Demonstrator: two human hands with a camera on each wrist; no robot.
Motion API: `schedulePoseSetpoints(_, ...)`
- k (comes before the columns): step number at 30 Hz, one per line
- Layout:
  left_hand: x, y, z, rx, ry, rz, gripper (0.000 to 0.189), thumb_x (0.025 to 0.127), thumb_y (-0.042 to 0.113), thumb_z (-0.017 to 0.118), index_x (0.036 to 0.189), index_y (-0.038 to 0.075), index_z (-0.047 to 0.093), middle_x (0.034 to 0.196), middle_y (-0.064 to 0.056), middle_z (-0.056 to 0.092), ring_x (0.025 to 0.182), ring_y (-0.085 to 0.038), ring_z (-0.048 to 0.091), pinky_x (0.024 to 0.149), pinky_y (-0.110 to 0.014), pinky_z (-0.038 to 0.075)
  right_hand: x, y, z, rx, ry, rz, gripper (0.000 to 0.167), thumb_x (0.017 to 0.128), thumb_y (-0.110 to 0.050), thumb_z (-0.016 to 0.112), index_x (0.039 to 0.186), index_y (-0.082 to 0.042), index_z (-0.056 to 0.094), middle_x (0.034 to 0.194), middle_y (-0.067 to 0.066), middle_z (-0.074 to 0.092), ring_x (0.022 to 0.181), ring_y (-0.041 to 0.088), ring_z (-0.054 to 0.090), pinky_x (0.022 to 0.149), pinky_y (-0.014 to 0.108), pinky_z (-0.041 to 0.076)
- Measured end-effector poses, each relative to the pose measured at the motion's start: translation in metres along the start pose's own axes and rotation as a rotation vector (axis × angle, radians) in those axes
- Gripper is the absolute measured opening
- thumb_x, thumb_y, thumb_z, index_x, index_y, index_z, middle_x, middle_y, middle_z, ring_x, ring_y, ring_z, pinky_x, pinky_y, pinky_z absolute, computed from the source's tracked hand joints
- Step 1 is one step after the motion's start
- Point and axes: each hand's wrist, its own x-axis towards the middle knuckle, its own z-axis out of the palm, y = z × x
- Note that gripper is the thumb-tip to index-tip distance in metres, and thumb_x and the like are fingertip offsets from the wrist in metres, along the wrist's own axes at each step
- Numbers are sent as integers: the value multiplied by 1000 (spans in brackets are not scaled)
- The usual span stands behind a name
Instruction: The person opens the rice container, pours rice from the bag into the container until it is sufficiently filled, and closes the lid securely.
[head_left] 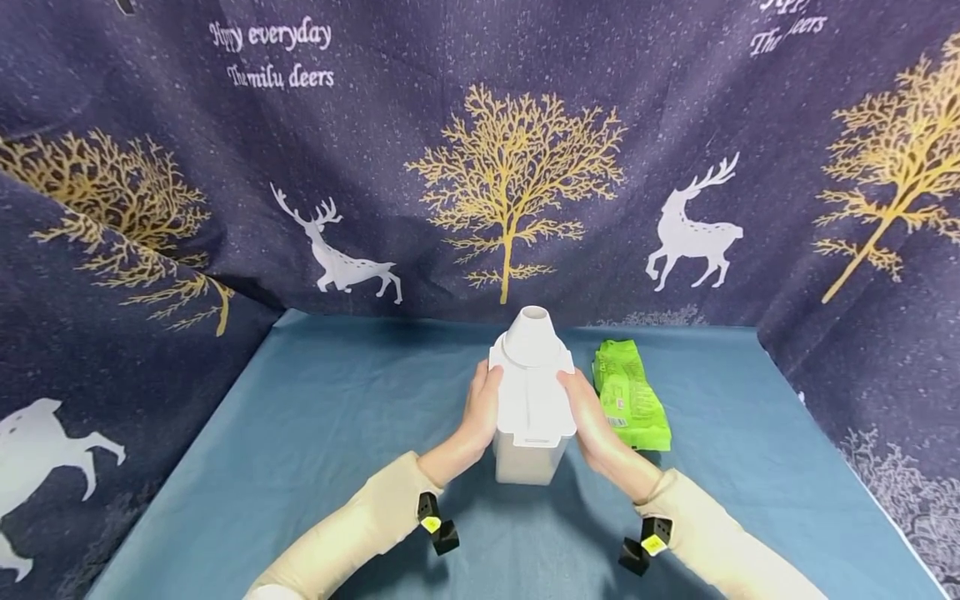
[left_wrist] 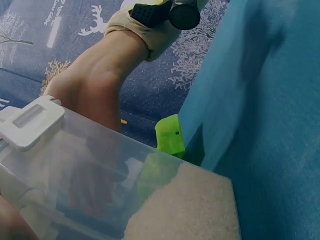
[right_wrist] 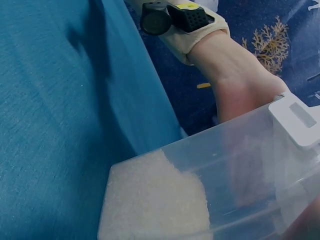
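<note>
A clear plastic storage container (head_left: 531, 463) with a white lid (head_left: 527, 400) stands upright between both hands. White rice-like grains (left_wrist: 192, 205) fill its lower part. A white cone-shaped spout (head_left: 531, 337), open at the top, sits at the far end of the lid. The left hand (head_left: 482, 410) grips the container's left side, and the right hand (head_left: 588, 412) grips its right side, both near the lid. Through the clear wall, the far hand's fingers look blurred in each wrist view. A white clip (right_wrist: 297, 121) shows on the lid's side.
To the right of the container, a bright green packet (head_left: 632, 400) with printed text lies on the blue tablecloth (head_left: 360, 375). Behind the table hangs a dark blue curtain (head_left: 570, 50) with deer and tree prints.
</note>
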Motion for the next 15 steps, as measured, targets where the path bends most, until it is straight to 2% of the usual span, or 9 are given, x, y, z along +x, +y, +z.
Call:
schedulePoseSetpoints(4, 5, 0, 1, 17, 12, 9, 50, 103, 25, 31, 144, -3, 34, 145, -23, 42, 135, -38, 39, 113, -53, 29, 5, -2, -1, 4, -8, -16, 72, 102, -38, 32, 154, -5, -5, 163, 14, -7, 150, 33, -2, 121, 52, 7)
schedulePoseSetpoints(11, 17, 0, 2, 43, 31, 1, 50, 102, 25, 31, 143, -3, 36, 144, -23, 44, 134, -38, 41, 112, -51, 31, 18, -1, -2, 14, 2, -24, 67, 103, -36, 32, 155, -4, 4, 159, 19, 14, 144, 34, 20, 118, 50, 19)
schedulePoseSetpoints(15, 26, 0, 3, 65, 43, 6, 50, 101, 26, 32, 141, -2, 39, 140, -23, 48, 130, -36, 45, 110, -50, 35, 26, -3, -4, 9, 5, -24, 67, 103, -37, 32, 155, -5, 4, 159, 20, 14, 145, 35, 19, 118, 50, 19)
